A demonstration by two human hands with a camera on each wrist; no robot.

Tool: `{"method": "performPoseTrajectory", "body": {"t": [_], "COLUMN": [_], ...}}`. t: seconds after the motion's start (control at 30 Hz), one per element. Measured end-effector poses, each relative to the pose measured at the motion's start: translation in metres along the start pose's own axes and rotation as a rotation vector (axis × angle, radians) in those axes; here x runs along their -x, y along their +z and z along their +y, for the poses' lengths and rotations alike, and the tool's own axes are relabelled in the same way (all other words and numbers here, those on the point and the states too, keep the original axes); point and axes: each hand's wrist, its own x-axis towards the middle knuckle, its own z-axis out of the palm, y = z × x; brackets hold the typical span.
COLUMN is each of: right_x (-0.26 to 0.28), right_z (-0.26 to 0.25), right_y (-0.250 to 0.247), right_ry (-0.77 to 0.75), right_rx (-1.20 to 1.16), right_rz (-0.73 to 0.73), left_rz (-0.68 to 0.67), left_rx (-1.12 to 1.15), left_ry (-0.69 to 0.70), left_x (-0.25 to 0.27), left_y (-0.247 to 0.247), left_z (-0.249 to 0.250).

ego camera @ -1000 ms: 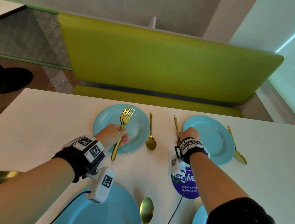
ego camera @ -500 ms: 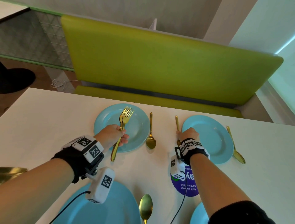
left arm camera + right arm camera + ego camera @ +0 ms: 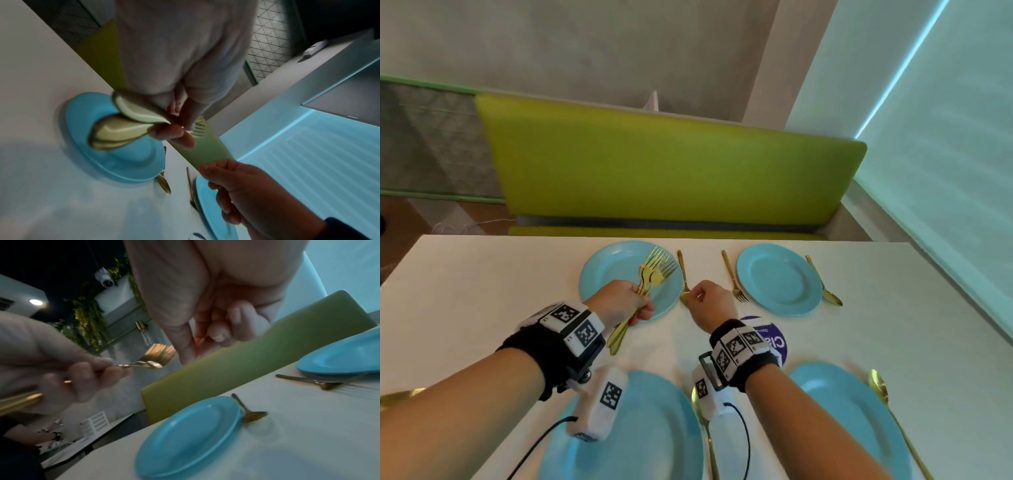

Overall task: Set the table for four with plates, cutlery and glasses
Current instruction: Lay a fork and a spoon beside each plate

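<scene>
**Cutlery placement in progress: forks being distributed**

Nearest the person, two blue plates are lying at the table's near edge: the near left plate (image 3: 654,442) with a gold spoon (image 3: 703,425) just to its right, and the near right plate (image 3: 856,421) with another spoon (image 3: 883,394) at its right; no fork is showing beside either.

Further in, the left hand (image 3: 619,301) is gripping a bundle of gold forks (image 3: 650,274), fingers curled round the handles, tines pointing away over the far left plate (image 3: 616,270). The right hand (image 3: 710,305) is hovering above the table just beside it, fingers curled and holding nothing, as the right wrist view is showing.

Beyond, a spoon (image 3: 683,274) is lying right of the far left plate. The far right plate (image 3: 779,279) is carrying a fork (image 3: 734,277) on its left and a spoon (image 3: 825,284) on its right, so that setting is having its cutlery complete.

Judged step: fork distribution. The next move is calling for the right hand to draw one fork from the bundle and lay it left of the far left plate, tines matching the placed fork. No glasses are showing
</scene>
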Motion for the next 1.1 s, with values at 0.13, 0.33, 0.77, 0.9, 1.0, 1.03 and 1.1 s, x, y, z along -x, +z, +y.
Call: {"method": "performPoseTrajectory", "body": {"t": [0.13, 0.33, 0.77, 0.9, 1.0, 1.03, 1.1], "right_x": [0.065, 0.127, 0.15, 0.117, 0.082, 0.072, 0.051], "right_z": [-0.039, -0.074, -0.129, -0.131, -0.128, -0.127, -0.127], "right_y": [0.024, 0.056, 0.071, 0.072, 0.075, 0.077, 0.084], "right_ry": [-0.18, -0.327, -0.491, -0.432, -0.289, -0.232, -0.118], "right_rx": [-0.016, 0.126, 0.431, 0.403, 0.34, 0.311, 0.253], "right_rz": [-0.012, -0.051, -0.135, -0.111, -0.101, -0.103, -0.122], "left_rz": [-0.081, -0.182, -0.181, -0.033, 0.085, 0.117, 0.146], "left_rx": [-0.064, -0.209, -0.156, -0.073, 0.035, 0.059, 0.094], "left_ry": [-0.003, -0.001, -0.082, -0.09, -0.096, -0.098, -0.102], "left_x": [0.04, 0.089, 0.112, 0.089, 0.068, 0.061, 0.047], "left_y": [-0.022, -0.065, -0.131, -0.156, -0.175, -0.181, -0.192], "left_z": [-0.014, -0.036, -0.046, -0.041, -0.04, -0.04, -0.041]}}
